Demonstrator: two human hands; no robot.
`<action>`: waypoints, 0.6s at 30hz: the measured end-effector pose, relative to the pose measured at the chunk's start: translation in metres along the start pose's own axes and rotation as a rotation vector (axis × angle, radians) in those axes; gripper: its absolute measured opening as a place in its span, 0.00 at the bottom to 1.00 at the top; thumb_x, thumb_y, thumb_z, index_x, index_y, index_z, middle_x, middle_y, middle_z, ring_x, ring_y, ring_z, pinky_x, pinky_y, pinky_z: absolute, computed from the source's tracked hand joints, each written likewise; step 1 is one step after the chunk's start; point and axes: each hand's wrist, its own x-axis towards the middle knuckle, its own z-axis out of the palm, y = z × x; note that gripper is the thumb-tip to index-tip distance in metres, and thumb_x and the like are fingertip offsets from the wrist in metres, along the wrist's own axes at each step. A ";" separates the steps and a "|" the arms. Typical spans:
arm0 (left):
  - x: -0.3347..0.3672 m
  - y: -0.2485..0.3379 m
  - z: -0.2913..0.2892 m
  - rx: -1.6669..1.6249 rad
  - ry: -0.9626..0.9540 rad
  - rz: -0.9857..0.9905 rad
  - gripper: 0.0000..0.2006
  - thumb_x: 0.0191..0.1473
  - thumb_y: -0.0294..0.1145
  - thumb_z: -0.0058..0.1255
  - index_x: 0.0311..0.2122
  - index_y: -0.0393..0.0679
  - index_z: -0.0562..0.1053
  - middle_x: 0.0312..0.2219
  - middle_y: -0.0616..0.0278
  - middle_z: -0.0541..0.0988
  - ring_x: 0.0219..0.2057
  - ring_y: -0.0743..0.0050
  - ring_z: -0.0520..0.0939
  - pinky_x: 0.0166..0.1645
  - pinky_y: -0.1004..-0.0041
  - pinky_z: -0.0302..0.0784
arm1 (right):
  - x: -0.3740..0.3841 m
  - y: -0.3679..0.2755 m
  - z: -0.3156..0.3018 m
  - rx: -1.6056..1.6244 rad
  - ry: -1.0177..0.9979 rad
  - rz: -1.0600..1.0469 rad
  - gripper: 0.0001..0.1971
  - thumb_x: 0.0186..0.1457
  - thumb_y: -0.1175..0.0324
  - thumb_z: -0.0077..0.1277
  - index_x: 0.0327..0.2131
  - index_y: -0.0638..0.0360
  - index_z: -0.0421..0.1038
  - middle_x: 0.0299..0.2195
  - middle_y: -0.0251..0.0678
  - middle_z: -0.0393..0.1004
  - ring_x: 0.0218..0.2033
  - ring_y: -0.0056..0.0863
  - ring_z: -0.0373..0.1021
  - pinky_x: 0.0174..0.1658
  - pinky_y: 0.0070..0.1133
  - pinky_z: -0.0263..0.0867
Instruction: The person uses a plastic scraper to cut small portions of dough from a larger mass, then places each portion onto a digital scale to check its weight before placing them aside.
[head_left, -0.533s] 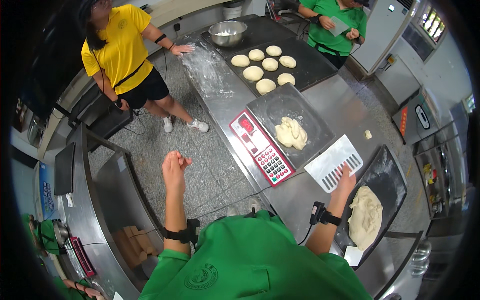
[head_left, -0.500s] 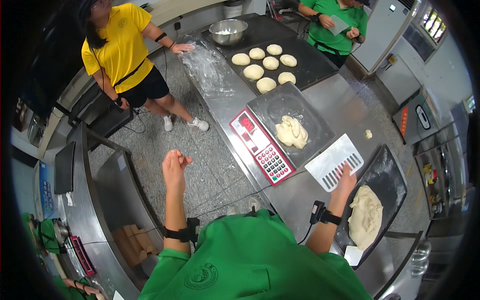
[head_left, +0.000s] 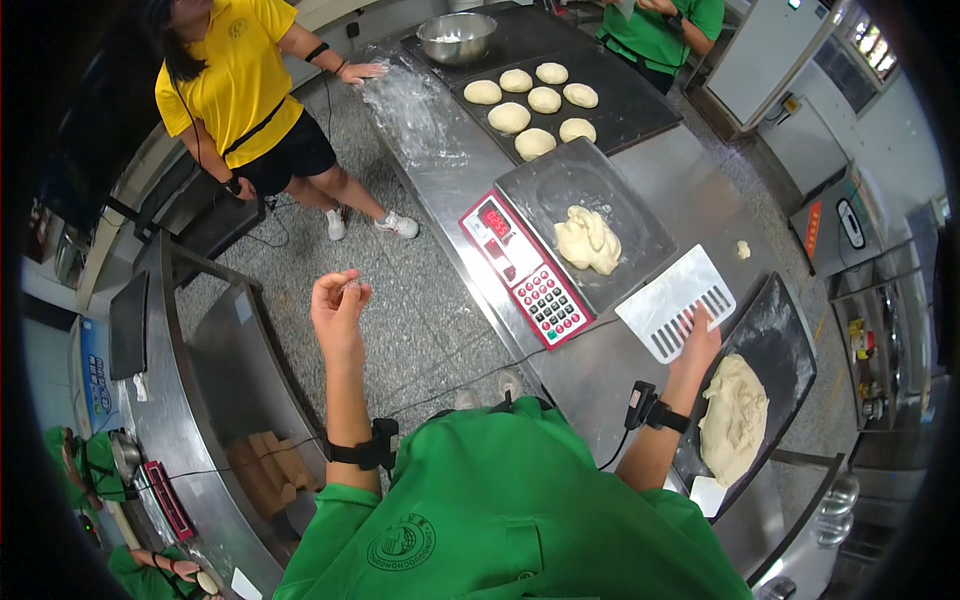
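Note:
My right hand (head_left: 697,348) grips a flat white dough scraper (head_left: 672,295) with a row of dark slots, held over the table beside the scale. A soft lump of dough (head_left: 588,241) rests on the dark plate of a red-and-white digital scale (head_left: 543,301), and its display is lit. My left hand (head_left: 340,308) is raised over the floor, away from the table, its fingers curled and pinched together. Whether anything small sits between those fingertips I cannot make out. To the right of my right hand, a large piece of dough (head_left: 733,420) lies on a dark tray (head_left: 778,325).
Several round dough pieces (head_left: 509,118) sit on a black tray (head_left: 640,118), with a metal bowl (head_left: 457,40) behind them. A dough scrap (head_left: 743,250) lies on the steel table (head_left: 690,190). A person in yellow (head_left: 245,80) and one in green (head_left: 690,25) stand across.
My left hand has shifted slightly left and up. My right hand still holds the scraper, a little farther right. The person in green at the back has moved.

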 end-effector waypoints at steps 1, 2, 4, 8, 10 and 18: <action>0.000 0.000 0.000 -0.042 -0.016 0.037 0.04 0.46 0.20 0.40 0.23 0.43 0.63 0.27 0.67 0.67 0.27 0.79 0.70 0.37 0.75 0.69 | 0.000 0.000 0.000 -0.011 -0.010 -0.006 0.13 0.48 0.67 0.42 0.36 0.65 0.65 0.30 0.34 0.68 0.29 0.19 0.65 0.28 0.14 0.61; 0.000 -0.001 -0.002 -0.041 -0.014 0.034 0.04 0.46 0.20 0.40 0.23 0.43 0.63 0.27 0.67 0.67 0.27 0.79 0.70 0.37 0.75 0.69 | -0.001 0.000 0.001 -0.013 -0.010 -0.004 0.13 0.48 0.67 0.42 0.36 0.65 0.65 0.30 0.34 0.68 0.29 0.19 0.65 0.28 0.14 0.61; 0.002 -0.005 -0.006 -0.069 -0.031 0.088 0.03 0.45 0.20 0.43 0.25 0.41 0.65 0.28 0.64 0.68 0.27 0.79 0.71 0.37 0.75 0.70 | -0.002 -0.001 0.002 0.013 -0.019 -0.016 0.13 0.48 0.68 0.42 0.36 0.65 0.65 0.30 0.34 0.68 0.29 0.19 0.65 0.28 0.14 0.61; 0.003 -0.007 -0.008 -0.068 -0.058 0.079 0.03 0.44 0.19 0.43 0.26 0.40 0.66 0.27 0.65 0.68 0.27 0.79 0.71 0.36 0.74 0.71 | -0.002 -0.001 0.002 -0.012 -0.003 -0.029 0.13 0.47 0.68 0.42 0.36 0.65 0.65 0.29 0.34 0.68 0.28 0.19 0.65 0.28 0.14 0.61; 0.002 -0.006 -0.007 -0.074 -0.051 0.056 0.03 0.44 0.19 0.44 0.25 0.40 0.66 0.26 0.65 0.68 0.27 0.78 0.72 0.36 0.74 0.71 | -0.002 -0.001 0.001 -0.018 -0.002 -0.038 0.13 0.47 0.68 0.42 0.36 0.65 0.65 0.29 0.34 0.68 0.28 0.19 0.65 0.27 0.14 0.61; 0.006 -0.012 -0.004 -0.013 -0.081 -0.002 0.03 0.45 0.21 0.41 0.28 0.40 0.66 0.24 0.65 0.69 0.29 0.75 0.73 0.38 0.72 0.70 | 0.003 0.003 -0.005 -0.037 0.013 -0.032 0.13 0.47 0.68 0.42 0.35 0.65 0.65 0.30 0.34 0.68 0.29 0.20 0.65 0.27 0.14 0.61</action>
